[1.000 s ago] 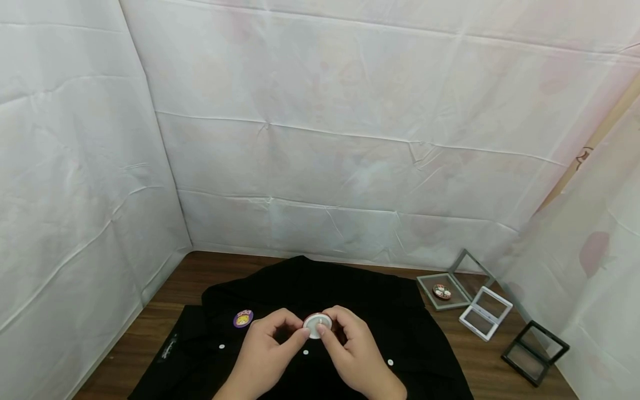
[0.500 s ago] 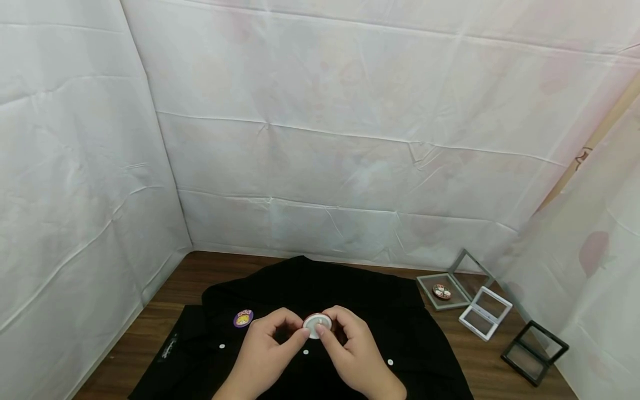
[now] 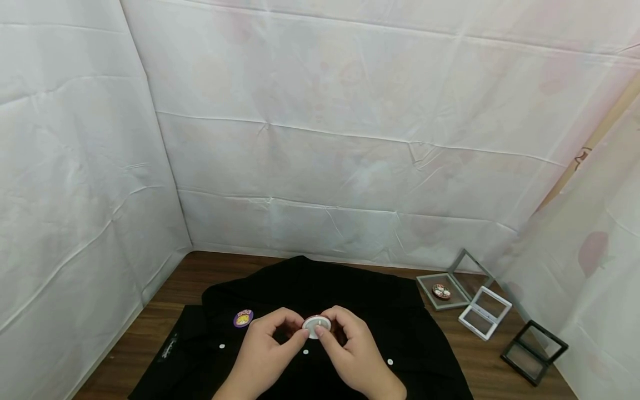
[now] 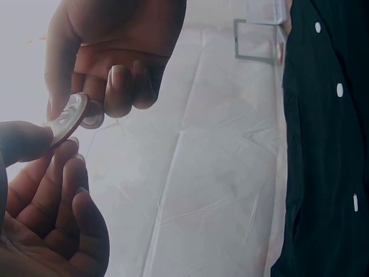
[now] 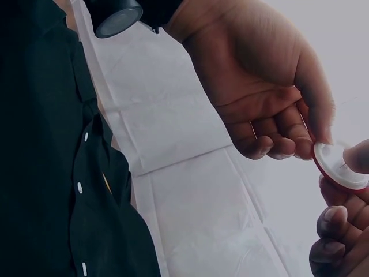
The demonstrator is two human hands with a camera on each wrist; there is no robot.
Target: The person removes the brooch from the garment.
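A wooden table (white sheeting all round) carries a black shirt. At 6 o'clock, left hand and right hand both pinch a round badge; its front is hidden.

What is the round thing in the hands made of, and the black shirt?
The round badge looks like hard plastic or metal: smooth white back, red rim, slightly glossy; which one is unclear. The black shirt looks like matte woven cloth, since it folds softly and carries small white buttons.
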